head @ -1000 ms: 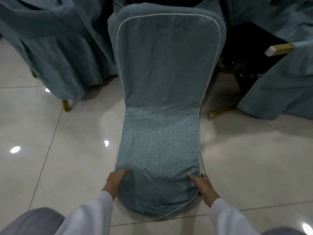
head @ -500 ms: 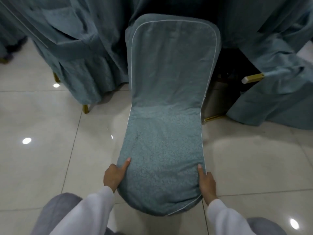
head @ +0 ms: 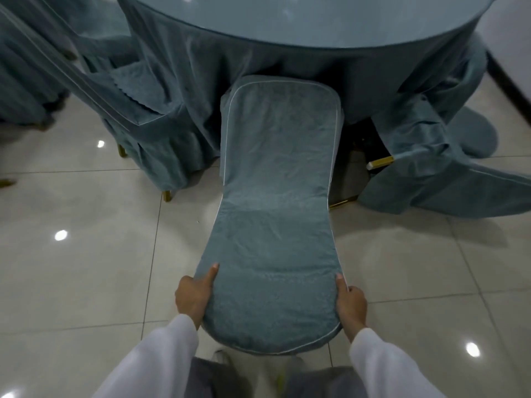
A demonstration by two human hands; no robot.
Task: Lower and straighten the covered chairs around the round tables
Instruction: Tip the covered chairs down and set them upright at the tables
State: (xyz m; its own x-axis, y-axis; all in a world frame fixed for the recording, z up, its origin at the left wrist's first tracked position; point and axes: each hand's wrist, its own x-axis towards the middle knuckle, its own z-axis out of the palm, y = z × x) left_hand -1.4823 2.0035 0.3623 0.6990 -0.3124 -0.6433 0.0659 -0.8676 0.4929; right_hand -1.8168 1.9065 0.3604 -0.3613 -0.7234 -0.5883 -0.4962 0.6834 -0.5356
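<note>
1. I am gripping the covered chair [head: 275,225] at the rounded top of its backrest, my left hand [head: 195,297] curling round one edge with the thumb lying on the fabric, my right hand [head: 351,305] clasping the other.
2. The chair is facing the round table [head: 316,24], its far end under the tablecloth [head: 201,81].
3. Its cover is showing soft, nubbly blue-grey cloth with thin white piping; I am seeing no writing.
4. Another draped chair [head: 431,168] to the right is possibly tipped over, a gold leg [head: 380,162] poking out.
5. The floor [head: 71,268] is gleaming, glossy pale tile.
</note>
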